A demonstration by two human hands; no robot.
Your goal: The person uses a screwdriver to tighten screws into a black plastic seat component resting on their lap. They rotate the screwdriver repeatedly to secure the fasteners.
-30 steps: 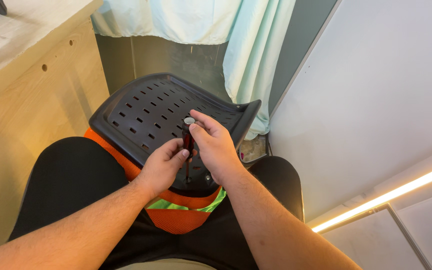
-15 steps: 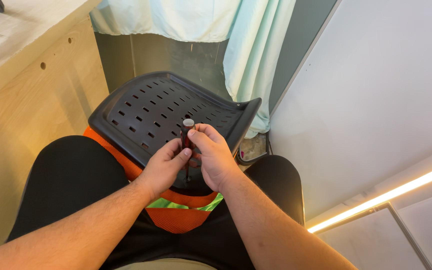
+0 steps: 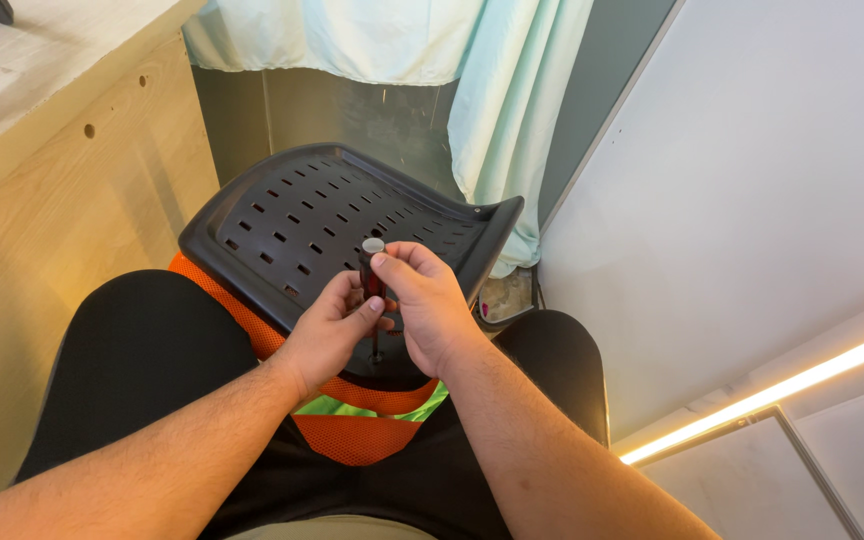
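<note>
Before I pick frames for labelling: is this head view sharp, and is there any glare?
Head view: sharp on both hands, left hand and right hand, around the screwdriver; black slotted chair shell evenly lit; the light strip at lower right blows out; edges bend with wide-angle distortion.

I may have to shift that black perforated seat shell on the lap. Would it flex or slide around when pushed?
The black seat shell looks like moulded plastic with a curled rim, so probably stiff and light. It rests tilted on the knees, so it may slide or tip. The left hand and right hand grip only the screwdriver.
</note>
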